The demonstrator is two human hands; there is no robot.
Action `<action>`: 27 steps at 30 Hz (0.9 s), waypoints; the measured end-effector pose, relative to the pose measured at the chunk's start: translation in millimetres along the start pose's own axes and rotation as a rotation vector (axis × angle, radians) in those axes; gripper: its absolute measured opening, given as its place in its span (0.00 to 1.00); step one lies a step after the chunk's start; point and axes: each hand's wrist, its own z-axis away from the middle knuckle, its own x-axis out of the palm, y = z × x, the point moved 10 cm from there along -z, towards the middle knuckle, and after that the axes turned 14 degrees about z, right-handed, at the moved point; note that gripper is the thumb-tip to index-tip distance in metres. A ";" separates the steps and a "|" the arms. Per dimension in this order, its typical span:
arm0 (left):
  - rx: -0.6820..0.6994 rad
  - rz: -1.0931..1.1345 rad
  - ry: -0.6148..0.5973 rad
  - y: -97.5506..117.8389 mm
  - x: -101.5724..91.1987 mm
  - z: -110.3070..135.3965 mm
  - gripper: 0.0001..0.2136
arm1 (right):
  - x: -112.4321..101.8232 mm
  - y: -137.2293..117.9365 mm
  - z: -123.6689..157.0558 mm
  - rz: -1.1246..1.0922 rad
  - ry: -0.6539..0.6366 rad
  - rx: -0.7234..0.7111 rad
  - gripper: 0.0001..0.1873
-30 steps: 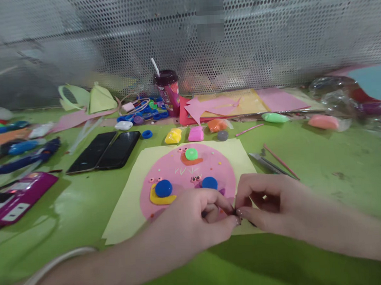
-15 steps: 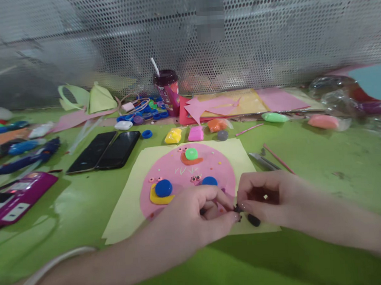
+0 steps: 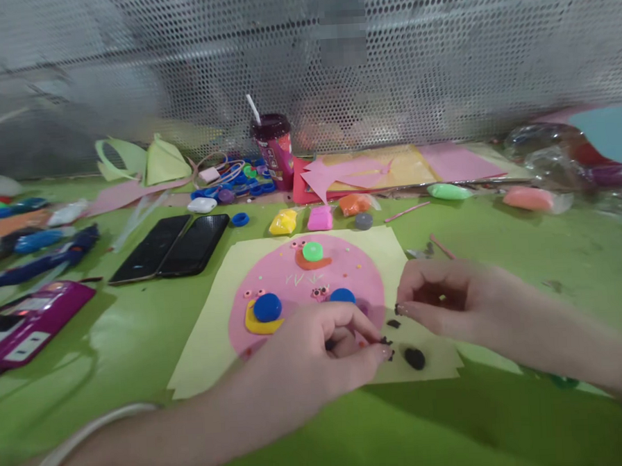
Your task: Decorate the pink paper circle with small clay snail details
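Left grip (image 3: pixel 325 350) pinches dark bits (image 3: pixel 386 341) too small to identify.

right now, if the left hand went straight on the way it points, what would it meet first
Probably the black oval clay-like lump on the yellow paper sheet, though the left hand might pass above it.

Light is muted; shadows soft; right edge seems blurred.
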 end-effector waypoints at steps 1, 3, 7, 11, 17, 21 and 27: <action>-0.003 0.004 0.010 -0.2 -0.9 0.1 0.07 | -4.5 -1.1 -0.1 0.031 0.031 -0.016 0.11; -0.014 0.021 0.023 -0.6 -2.3 0.1 0.06 | -12.2 -5.6 -0.3 0.114 0.092 -0.077 0.10; -0.057 0.085 0.068 -4.0 -8.4 -0.9 0.08 | -9.0 -17.0 0.0 0.333 0.125 -0.270 0.07; -0.074 0.135 0.125 -12.6 -15.1 -4.3 0.10 | 7.8 -18.8 1.4 0.515 0.114 -0.394 0.10; -0.093 0.229 0.072 -17.9 -4.8 -7.6 0.08 | 25.2 -18.3 2.8 0.638 0.102 -0.387 0.10; -0.097 0.405 0.053 -18.9 -0.3 -8.2 0.07 | 5.8 -15.5 0.7 0.682 0.197 -0.321 0.08; -0.164 0.594 0.083 -26.9 -4.4 -10.5 0.04 | -76.9 24.9 -17.3 0.779 0.421 -0.104 0.11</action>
